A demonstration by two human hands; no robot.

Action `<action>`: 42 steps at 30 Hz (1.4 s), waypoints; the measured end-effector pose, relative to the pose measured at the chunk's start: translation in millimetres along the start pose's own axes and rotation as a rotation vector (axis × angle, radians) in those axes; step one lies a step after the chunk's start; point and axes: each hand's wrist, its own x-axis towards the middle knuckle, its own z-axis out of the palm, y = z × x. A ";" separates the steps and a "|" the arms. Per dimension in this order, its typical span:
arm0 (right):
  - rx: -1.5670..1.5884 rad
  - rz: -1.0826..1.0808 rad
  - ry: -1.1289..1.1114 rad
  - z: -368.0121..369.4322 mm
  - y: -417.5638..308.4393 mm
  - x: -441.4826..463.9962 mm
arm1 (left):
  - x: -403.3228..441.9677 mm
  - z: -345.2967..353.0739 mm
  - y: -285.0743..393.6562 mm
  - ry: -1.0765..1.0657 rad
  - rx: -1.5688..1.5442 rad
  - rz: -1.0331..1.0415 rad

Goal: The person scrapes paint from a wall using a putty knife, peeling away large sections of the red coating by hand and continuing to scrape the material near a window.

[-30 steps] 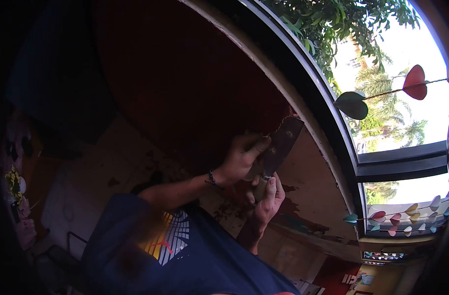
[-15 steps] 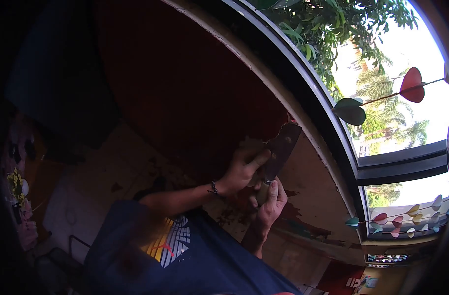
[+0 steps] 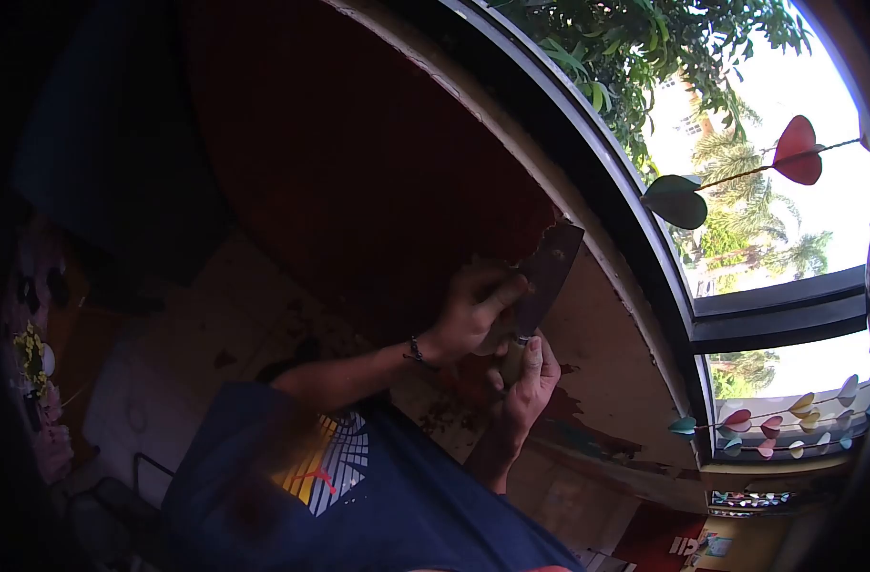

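Observation:
A wide-bladed scraper (image 3: 551, 272) lies against the wall, its blade at the ragged edge of the dark red paint (image 3: 387, 181). My right hand (image 3: 530, 377) is closed around its pale handle (image 3: 513, 360), thumb along the top. My left hand (image 3: 473, 315), with a dark bracelet (image 3: 415, 351) at the wrist, is closed at the blade's left side, its thumb on the blade. Its other fingers are in shadow and partly hidden. Below and right of the blade shows bare, pale brownish wall (image 3: 611, 353).
A black window frame (image 3: 635, 205) curves along the wall's upper edge, above a rough pale strip. Paper-heart garlands (image 3: 676, 201) hang across the window. Patches of peeling paint (image 3: 587, 439) mark the wall lower right. A pink and yellow item (image 3: 34, 367) stands at far left.
The scraper blade and both hands have shifted slightly upward in view, with the window and garlands also a little higher. Both hands keep their hold.

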 end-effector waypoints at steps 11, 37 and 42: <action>-0.112 -0.053 0.055 0.5 -0.1 -17.9 | -3.7 -1.5 -23.1 -0.015 0.062 0.092; -0.118 -0.056 0.053 14.7 2.5 -21.4 | -2.1 -14.7 -23.9 -0.072 0.049 -0.038; -0.070 -0.026 0.069 4.0 9.0 -22.3 | -8.8 -11.4 -20.2 -0.053 -0.024 -0.116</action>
